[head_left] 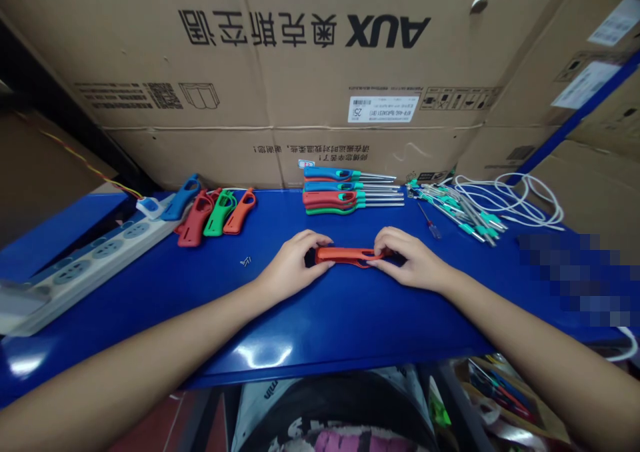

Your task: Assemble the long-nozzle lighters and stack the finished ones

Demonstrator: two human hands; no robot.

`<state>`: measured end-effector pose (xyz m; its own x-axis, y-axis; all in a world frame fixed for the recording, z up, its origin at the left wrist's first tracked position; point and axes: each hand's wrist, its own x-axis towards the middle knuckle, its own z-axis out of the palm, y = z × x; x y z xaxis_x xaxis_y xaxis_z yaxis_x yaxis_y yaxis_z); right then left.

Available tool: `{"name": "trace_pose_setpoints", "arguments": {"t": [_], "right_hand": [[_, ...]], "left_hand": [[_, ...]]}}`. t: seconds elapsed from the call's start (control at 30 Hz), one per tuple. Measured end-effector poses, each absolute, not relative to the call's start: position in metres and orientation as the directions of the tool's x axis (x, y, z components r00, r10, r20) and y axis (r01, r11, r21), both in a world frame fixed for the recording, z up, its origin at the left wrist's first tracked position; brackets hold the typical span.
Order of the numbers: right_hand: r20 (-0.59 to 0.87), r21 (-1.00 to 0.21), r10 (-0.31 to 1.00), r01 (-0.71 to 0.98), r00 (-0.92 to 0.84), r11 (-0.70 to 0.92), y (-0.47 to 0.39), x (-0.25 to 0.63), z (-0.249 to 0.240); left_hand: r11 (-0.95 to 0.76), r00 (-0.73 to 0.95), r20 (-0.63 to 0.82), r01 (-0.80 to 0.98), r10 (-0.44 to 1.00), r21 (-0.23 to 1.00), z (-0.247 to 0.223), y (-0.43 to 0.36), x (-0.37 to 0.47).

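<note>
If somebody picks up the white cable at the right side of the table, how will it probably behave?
The white cable is probably floppy, since it lies in loose, curved loops. It looks thin, so it is likely light. The loops might snag the metal rods lying right next to them.

Your L hand (294,260) hides the L end of the orange handle (345,257); your R hand (413,260) covers pt. of its R end. Screws (245,261) left of your L hand: too tiny to count. Farther L, power strip (90,260) gets cut by the pic edge. Beyond both hands, carton (280,105) runs off the top; label (383,109) fine print's illegible. Past your R hand, metal rods (470,213) overlap, no. unclear; right of it, pixelated patch (575,275) masks whatever's there. Below it, jumbled items (505,389): too blurry to ID.
</note>
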<state>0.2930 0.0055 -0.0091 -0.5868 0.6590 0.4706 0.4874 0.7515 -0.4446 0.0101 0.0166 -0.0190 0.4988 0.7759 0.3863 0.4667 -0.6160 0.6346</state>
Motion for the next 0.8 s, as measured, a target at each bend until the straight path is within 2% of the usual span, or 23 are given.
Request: {"name": "trace_pose_setpoints", "arguments": {"t": [0.1,0.17,0.3,0.43,0.53,0.67,0.8], "right_hand": [[0.596,-0.467,0.690,0.522,-0.411,0.714,0.007,0.293,-0.008],[0.616,-0.501,0.709,0.522,-0.345,0.690,0.007,0.293,-0.008],[0.519,-0.545,0.716,0.465,-0.466,0.698,0.006,0.295,-0.007],[0.439,-0.474,0.664,0.472,-0.606,0.744,0.004,0.292,-0.006],[0.455,-0.427,0.661,0.505,-0.597,0.750,0.006,0.291,-0.006],[0.551,-0.392,0.743,0.669,-0.379,0.632,0.017,0.306,-0.003],[0.567,-0.348,0.824,0.907,0.003,0.237,0.031,0.345,0.004]], "left_hand": [[-0.606,0.491,0.378,0.480,0.785,0.634,-0.019,0.016,0.010],[-0.609,0.495,0.374,0.500,0.785,0.616,-0.018,0.016,0.010],[-0.607,0.496,0.353,0.595,0.793,0.527,-0.014,0.015,0.009],[-0.583,0.482,0.329,0.659,0.812,0.475,-0.011,0.014,0.009],[-0.606,0.484,0.365,0.659,0.795,0.446,-0.007,0.009,0.009],[-0.679,0.554,0.395,0.631,0.733,0.375,0.001,-0.005,0.012],[-0.774,0.677,0.375,0.564,0.633,0.288,0.005,-0.015,0.015]]}}
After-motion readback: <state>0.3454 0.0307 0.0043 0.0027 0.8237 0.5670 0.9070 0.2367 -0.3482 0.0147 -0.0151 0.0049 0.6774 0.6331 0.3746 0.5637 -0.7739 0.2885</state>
